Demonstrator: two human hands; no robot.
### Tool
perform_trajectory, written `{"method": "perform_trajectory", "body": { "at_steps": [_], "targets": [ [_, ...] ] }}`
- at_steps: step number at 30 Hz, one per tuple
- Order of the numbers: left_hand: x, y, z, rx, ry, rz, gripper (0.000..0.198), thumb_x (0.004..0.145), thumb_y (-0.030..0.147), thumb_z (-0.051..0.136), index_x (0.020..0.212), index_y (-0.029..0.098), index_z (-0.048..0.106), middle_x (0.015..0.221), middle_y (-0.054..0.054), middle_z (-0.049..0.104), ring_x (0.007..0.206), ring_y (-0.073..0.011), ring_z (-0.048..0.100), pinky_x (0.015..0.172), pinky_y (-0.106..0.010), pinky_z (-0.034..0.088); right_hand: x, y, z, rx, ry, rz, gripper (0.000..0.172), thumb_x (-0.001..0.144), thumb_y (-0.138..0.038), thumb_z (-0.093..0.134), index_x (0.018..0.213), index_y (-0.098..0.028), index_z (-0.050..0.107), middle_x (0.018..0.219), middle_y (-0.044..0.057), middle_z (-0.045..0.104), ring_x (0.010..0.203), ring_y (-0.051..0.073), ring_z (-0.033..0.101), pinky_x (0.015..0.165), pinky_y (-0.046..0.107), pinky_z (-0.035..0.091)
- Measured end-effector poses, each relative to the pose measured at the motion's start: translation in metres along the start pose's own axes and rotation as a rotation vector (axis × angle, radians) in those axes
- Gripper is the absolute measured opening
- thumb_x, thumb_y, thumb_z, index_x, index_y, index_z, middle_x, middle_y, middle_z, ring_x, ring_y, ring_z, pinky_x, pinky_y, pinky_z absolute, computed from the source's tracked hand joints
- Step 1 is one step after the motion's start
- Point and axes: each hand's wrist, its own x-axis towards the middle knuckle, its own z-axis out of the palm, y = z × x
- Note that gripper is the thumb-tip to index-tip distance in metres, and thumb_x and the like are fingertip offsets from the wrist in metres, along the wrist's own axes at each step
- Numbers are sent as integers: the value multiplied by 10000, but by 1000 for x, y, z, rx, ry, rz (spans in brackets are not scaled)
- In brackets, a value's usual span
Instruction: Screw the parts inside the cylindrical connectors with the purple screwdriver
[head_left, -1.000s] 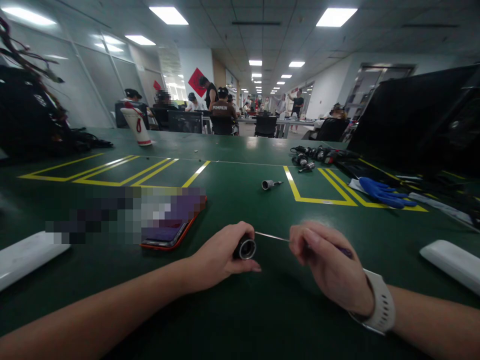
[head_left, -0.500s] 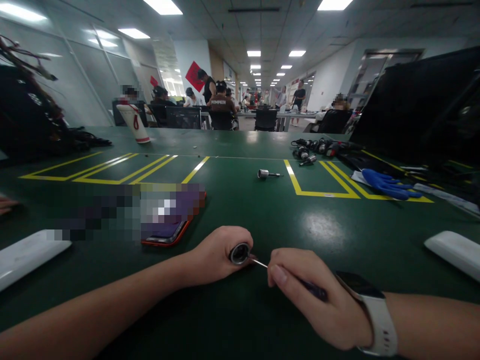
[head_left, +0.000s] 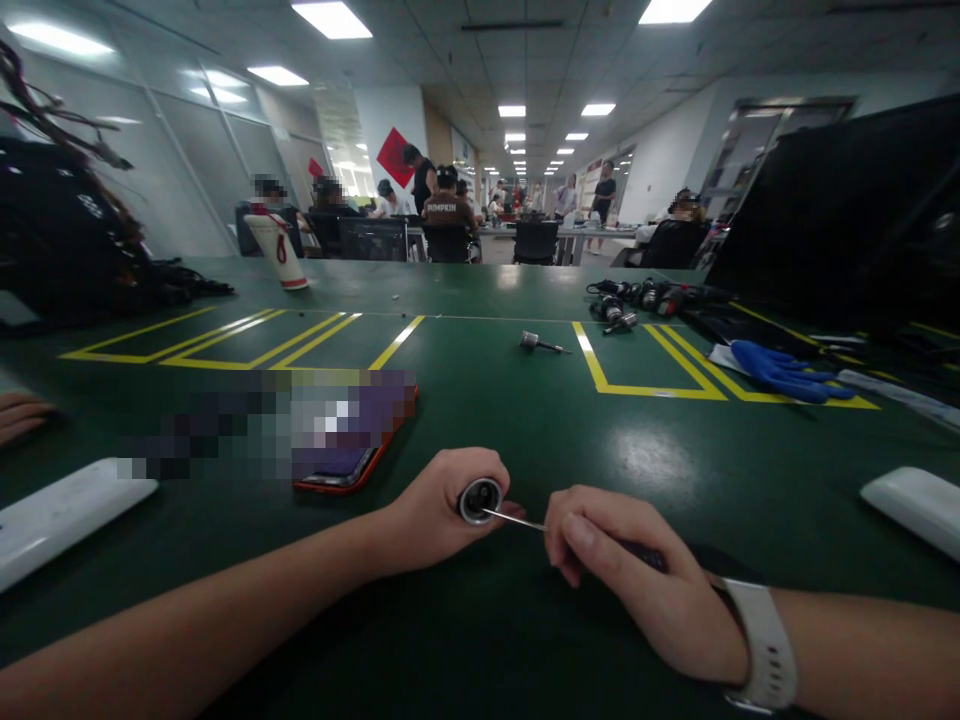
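L hand (head_left: pixel 435 515) clenched round small black-silver metal cylinder (head_left: pixel 480 500); R hand (head_left: pixel 637 590) pinching thin steel-shaft screwdriver (head_left: pixel 517 521). Prob. rigid, light, slick: grip barrel.

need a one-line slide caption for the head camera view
Left hand grips a small metal cylinder while the right hand holds a thin tool to its open end.

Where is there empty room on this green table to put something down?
Bare table lies between the phone, the small metal part and the left hand holding a cylinder. More lies between the right hand, holding a tool, and the white pad at the right. It is crowded around the blue glove and the black parts.
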Motion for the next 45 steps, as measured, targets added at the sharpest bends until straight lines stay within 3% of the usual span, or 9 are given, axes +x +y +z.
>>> {"method": "perform_trajectory", "body": {
  "at_steps": [6,12,18,27,29,34,37,45],
  "targets": [
    [1,2,0,27,10,-51,190,757,234,609,645,168,470,609,50,477,548,-82,459,523,-195,349,-5,-5,-1,-115,51,-145,309,913,-258,346,653,-162,482,589,-19,439,554,93,430,536,234,321],
    [0,6,-1,45,-16,-54,160,759,253,583,656,160,504,610,35,511,549,-89,480,520,-201,355,-4,-6,5,-158,41,-62,281,926,-257,337,704,-166,483,648,-2,458,611,114,443,575,255,333],
    [0,7,-1,6,2,-66,178,752,247,586,630,159,491,590,42,497,529,-79,467,506,-190,351,0,1,3,91,27,70,314,930,-337,369,719,-158,517,676,0,464,634,111,421,569,244,321],
    [0,8,-3,-47,-12,-89,205,738,252,612,615,155,479,575,44,492,510,-73,450,492,-185,347,8,8,2,547,64,248,299,867,-387,473,690,-149,508,599,-17,431,515,84,317,458,223,204],
    [0,9,-3,-40,-20,-79,200,740,250,612,620,153,484,578,42,497,514,-73,459,492,-182,348,8,6,1,486,71,223,305,871,-391,465,689,-151,515,601,-14,442,523,88,335,465,225,221],
    [-1,8,-1,78,-11,-71,161,762,246,576,648,147,519,588,32,517,522,-81,480,497,-188,349,0,-2,-1,44,73,79,339,916,-370,391,694,-157,533,653,4,487,625,116,448,582,256,331],
    [-2,6,0,134,-26,-62,123,755,210,555,652,146,535,594,24,533,525,-85,490,496,-189,353,0,-5,1,-20,28,100,335,921,-363,384,701,-157,531,673,6,492,642,117,450,595,256,334],
    [-2,7,-1,59,-22,-52,61,667,116,558,622,146,530,569,32,536,520,-83,500,498,-182,369,14,5,2,708,40,438,255,845,-355,510,696,-149,518,588,-18,446,507,77,309,449,206,191]
  ]
}}
